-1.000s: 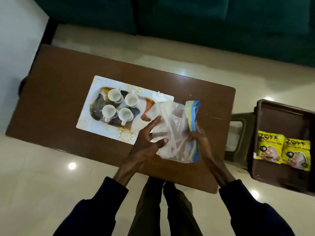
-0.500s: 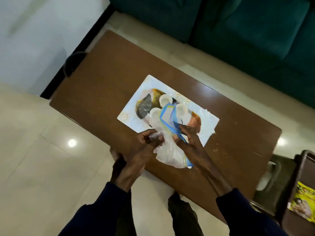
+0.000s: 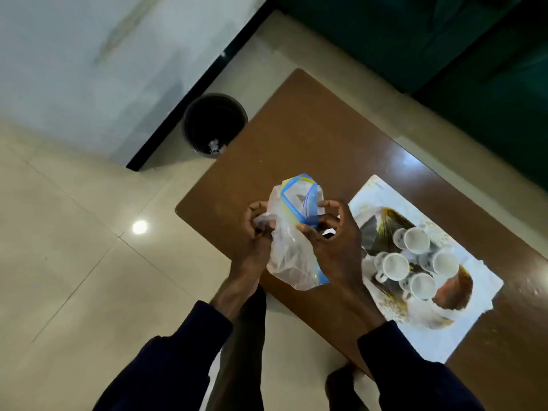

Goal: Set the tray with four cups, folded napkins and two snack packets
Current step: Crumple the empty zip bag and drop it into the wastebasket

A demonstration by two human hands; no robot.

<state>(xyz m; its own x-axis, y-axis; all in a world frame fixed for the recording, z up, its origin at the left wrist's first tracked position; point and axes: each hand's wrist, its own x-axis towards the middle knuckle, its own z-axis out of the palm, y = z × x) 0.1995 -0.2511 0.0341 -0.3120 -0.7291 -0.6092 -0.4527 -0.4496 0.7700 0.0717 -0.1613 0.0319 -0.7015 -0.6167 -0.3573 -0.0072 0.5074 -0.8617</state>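
Both hands hold a crumpled clear plastic bag with a blue and yellow zip edge above the table's left corner. My left hand pinches its left side and my right hand grips the zip edge. To the right lies the white patterned tray on the brown table. Several white cups stand upright in a cluster on it. No napkins or snack packets are in view.
A black waste bin with crumpled paper inside stands on the tiled floor past the table's left end, by a white wall. A dark green sofa runs behind the table. My legs are at the table's near edge.
The view has swung left, so the tray now lies at the right and the side stool with packets is out of view. The bag has been bunched smaller between both hands.
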